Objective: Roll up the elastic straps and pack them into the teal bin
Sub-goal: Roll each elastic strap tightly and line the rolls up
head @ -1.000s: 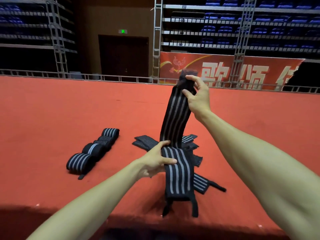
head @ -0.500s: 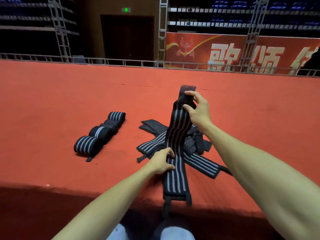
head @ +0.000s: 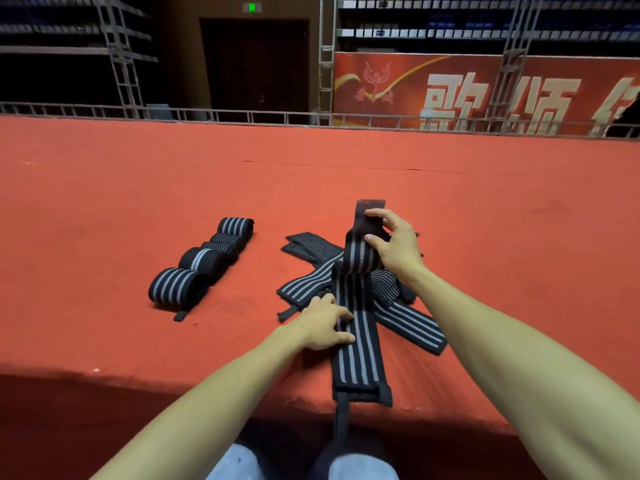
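A black elastic strap with grey stripes [head: 356, 355] lies stretched toward me over the red stage edge, its thin tail hanging off. My right hand [head: 394, 245] pinches its far end, which bends over into a first fold just above the pile of loose straps [head: 311, 282]. My left hand [head: 325, 323] rests on the strap's left edge, thumb and fingers laid across it. Several rolled straps [head: 204, 261] lie in a row to the left. No teal bin is in view.
The red carpeted stage [head: 138, 188] stretches far ahead to a metal railing [head: 242, 116]. Its front edge [head: 173, 382] drops off just before my knees [head: 360, 469]. A red banner and scaffolding stand behind.
My right hand has lowered the strap's far end from high in the air down to the pile, and the end now curls over. My left hand stayed on the strap near the stage edge.
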Motion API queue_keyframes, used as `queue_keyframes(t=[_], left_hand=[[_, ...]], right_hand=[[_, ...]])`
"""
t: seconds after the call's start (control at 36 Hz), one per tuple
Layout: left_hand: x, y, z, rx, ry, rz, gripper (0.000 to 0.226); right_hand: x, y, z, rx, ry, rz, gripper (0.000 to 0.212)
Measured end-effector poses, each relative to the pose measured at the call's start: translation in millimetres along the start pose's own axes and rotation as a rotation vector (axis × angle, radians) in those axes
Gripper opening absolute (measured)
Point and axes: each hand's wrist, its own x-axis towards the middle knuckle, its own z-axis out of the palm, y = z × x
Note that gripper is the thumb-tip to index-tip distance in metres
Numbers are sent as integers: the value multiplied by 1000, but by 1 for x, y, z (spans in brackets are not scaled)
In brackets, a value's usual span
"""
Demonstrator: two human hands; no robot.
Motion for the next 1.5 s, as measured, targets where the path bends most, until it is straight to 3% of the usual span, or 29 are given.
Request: queue_keyframes(t=[0.11, 0.17, 0.22, 0.47, 0.83, 0.94, 1.03, 1.11, 1.19, 1.5], left_hand=[[5, 14, -18, -227, 388, 117, 10], [12, 22, -31, -454, 598, 65, 7], [24, 25, -46, -630, 679, 18, 8], [82, -2, -63, -667, 502, 13, 18], [145, -24, -79, -1077, 675, 76, 26], [159, -23, -85, -1091, 659, 140, 30], [167, -25, -85, -1108, 640, 159, 30], [174, -27, -88, -1198, 640, 157, 22], [180, -30, -93, -1299, 658, 151, 29], [170, -36, -105, -1042, 788, 203, 20]], right_hand=[[-1, 8, -2, 30, -110, 11, 42], [-2, 15, -1, 81, -115, 30, 43], [-3, 22, 3, 153, -110, 60, 45], [-2, 41, 30, 311, -220, 102, 46], [49, 65, 24, 347, -225, 46, 40], [70, 66, 22, 345, -102, 23, 18], [83, 69, 27, 333, -3, 4, 20], [90, 69, 30, 350, 24, 6, 25], [96, 66, 30, 349, 22, 2, 29], [94, 53, 34, 441, 25, -17, 28]])
